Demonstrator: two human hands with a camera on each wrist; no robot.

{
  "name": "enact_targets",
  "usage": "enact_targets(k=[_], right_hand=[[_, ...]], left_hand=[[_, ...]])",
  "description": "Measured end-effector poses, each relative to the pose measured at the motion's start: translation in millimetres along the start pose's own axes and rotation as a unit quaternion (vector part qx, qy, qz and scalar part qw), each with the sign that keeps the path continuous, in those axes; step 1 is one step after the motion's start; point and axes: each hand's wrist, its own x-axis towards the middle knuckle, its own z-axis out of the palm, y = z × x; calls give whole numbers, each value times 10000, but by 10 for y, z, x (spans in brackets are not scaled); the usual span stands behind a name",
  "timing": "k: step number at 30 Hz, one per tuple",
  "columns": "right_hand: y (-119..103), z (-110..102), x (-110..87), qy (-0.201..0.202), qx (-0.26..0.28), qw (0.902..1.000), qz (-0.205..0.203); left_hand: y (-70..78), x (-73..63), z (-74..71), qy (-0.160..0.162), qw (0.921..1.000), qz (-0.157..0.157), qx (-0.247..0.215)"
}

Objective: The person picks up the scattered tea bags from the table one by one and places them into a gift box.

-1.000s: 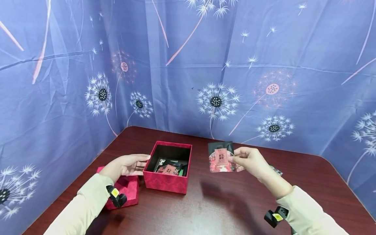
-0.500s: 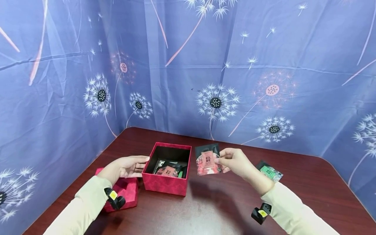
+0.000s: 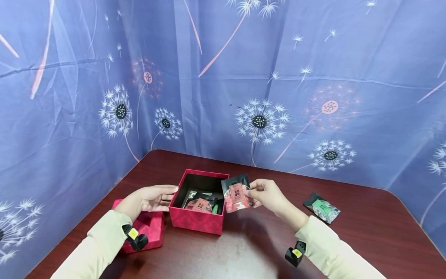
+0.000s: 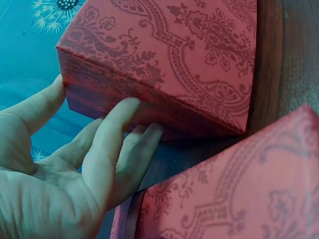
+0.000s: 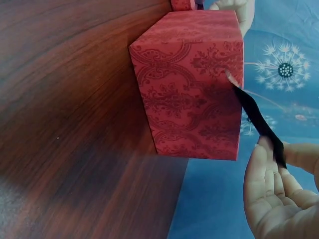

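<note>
My right hand (image 3: 267, 195) pinches a black-and-pink sachet (image 3: 237, 193) by its right edge, between thumb and fingers. The sachet is upright beside the right rim of a red patterned box (image 3: 196, 220) and overlaps that rim in the head view. Edge-on, it shows as a thin dark strip (image 5: 256, 117) in the right wrist view. Inside the uncovered box lie several sachets, a pink-labelled sachet (image 3: 201, 204) uppermost. My left hand (image 3: 151, 197) rests its extended fingers against the box's left side; in the left wrist view its fingertips (image 4: 130, 103) touch the wall and the thumb reaches the corner.
The red box lid (image 3: 153, 229) lies left of the box, partly under my left forearm. On the right of the dark wooden table (image 3: 369, 224) lies a black sachet with a green label (image 3: 322, 208). A blue dandelion-print curtain (image 3: 216, 116) encloses the table's back and left.
My right hand has moved left with the pink-labelled sachet, bringing it to the box's right rim. The green-labelled sachet has come out from behind the right arm. The left hand stays at the box.
</note>
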Motion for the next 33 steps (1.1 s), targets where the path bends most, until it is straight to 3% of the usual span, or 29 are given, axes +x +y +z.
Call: enact_targets(k=[10, 19, 33], right_hand=[[-86, 2, 57, 102, 62, 9999, -10], [-207, 204, 219, -59, 219, 9997, 4], [-19, 469, 226, -384, 152, 9991, 98]], left_hand=[[37, 4, 15, -51, 9998, -3, 180], [21, 28, -6, -33, 9998, 0, 182], [-4, 32, -32, -8, 9999, -17, 148]])
